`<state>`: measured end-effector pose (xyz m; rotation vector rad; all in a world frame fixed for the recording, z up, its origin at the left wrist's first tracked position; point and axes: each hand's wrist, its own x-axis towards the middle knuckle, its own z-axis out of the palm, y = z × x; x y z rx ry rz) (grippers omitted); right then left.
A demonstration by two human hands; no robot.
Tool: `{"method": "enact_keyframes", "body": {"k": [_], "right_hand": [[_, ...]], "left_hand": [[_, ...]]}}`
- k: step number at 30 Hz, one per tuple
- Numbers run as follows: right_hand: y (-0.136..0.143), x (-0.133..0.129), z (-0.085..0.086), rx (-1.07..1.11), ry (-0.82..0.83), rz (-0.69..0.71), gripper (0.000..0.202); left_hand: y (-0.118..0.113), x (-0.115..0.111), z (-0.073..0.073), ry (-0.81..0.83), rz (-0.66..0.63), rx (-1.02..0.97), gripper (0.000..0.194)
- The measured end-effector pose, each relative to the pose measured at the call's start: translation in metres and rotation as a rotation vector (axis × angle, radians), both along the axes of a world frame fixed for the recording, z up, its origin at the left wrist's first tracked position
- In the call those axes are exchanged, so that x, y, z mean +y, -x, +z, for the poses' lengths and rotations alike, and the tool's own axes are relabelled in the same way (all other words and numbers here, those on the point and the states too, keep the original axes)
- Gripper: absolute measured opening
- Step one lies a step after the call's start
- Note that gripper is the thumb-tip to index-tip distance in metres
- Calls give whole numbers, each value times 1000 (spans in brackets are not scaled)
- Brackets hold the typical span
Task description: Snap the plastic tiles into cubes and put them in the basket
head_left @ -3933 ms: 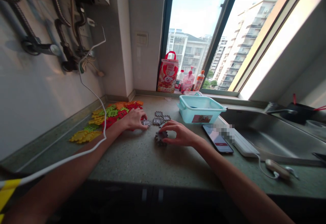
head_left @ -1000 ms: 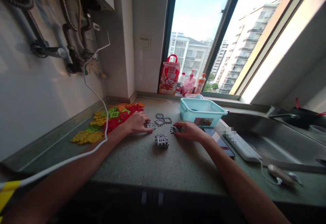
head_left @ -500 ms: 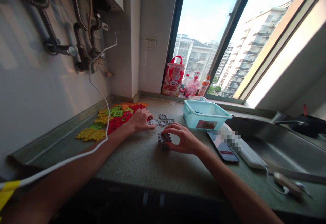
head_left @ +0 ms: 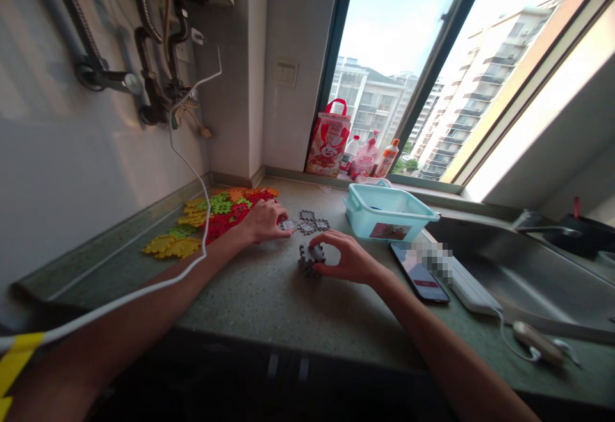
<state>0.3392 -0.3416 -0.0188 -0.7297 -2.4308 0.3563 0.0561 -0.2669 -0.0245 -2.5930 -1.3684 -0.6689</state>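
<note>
Curved fingers of my right hand [head_left: 346, 255] grip a small grey block built of interlocking notched tiles [head_left: 307, 260], low over the counter or resting on it. My left hand [head_left: 264, 219] is bent, with its fingertips at the edge of a flat grey window tile [head_left: 287, 225]; its thumb lies along the near side. Beside that tile lie a few more grey notched pieces, among them a frame tile [head_left: 307, 215] and another window tile [head_left: 321, 224]. Left of my left hand spread red notched tiles [head_left: 221, 225], with green, orange and yellow tiles [head_left: 173, 246] around them.
A light blue plastic basket [head_left: 391, 212] stands behind my right hand. Right of it are a phone [head_left: 420, 273], a white power strip [head_left: 473, 291] and a steel sink [head_left: 523, 275]. A white cable [head_left: 158, 294] crosses over my left forearm. Bottles [head_left: 366, 158] line the windowsill.
The view has shifted slightly. My right hand has turned the grey block a little, showing more of its top and side. My left hand stays at the window tile.
</note>
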Motion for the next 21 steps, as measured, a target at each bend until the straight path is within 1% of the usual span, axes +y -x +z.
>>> {"method": "enact_keyframes", "body": {"k": [4,10,12,14,16,18,21], "right_hand": [[-6,3,1,31,-3,-18,35],[-7,2,0,-29,19,-8,30],[-7,1,1,-47,38,-4,31],[-8,1,3,-35,55,0,36],[-11,4,4,18,54,-24,35],[-17,12,1,91,30,-106,28],[-25,29,-12,116,-1,-278,25]], "left_hand": [[0,-1,1,-7,-6,-18,40],[-1,-3,4,-32,-19,-31,36],[-1,-4,6,-46,-39,-65,36],[-3,-7,9,-37,-95,-135,35],[-7,-13,13,6,-196,-228,34],[-15,-23,18,65,-309,-313,34],[-28,-42,24,114,-417,-354,35]]}}
